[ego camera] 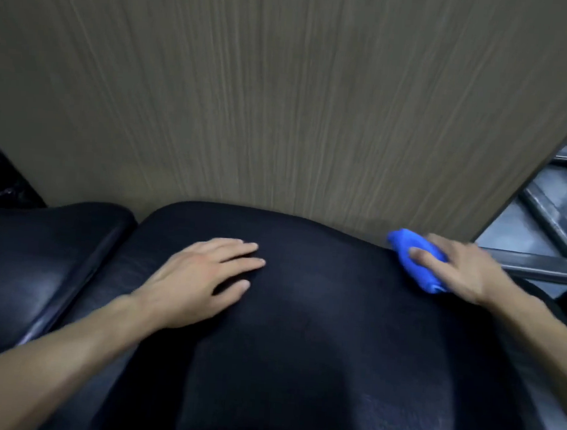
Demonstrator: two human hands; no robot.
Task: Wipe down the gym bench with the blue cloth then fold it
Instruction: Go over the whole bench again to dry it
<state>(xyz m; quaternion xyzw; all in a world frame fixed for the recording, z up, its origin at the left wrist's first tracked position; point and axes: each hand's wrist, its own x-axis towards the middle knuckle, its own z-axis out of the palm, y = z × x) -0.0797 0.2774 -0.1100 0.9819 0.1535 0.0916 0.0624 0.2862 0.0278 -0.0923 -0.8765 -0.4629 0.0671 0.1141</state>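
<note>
The black padded gym bench (302, 317) fills the lower half of the view. My left hand (200, 276) lies flat on its pad, fingers spread, holding nothing. A bunched blue cloth (410, 254) sits at the pad's far right edge, and my right hand (466, 271) grips it and presses it onto the pad. Part of the cloth is hidden under my fingers.
A brown wood-grain wall panel (283, 97) stands right behind the bench. A second black pad (30, 264) lies to the left across a narrow gap. Grey metal frame bars (540, 266) and grey floor show at the right.
</note>
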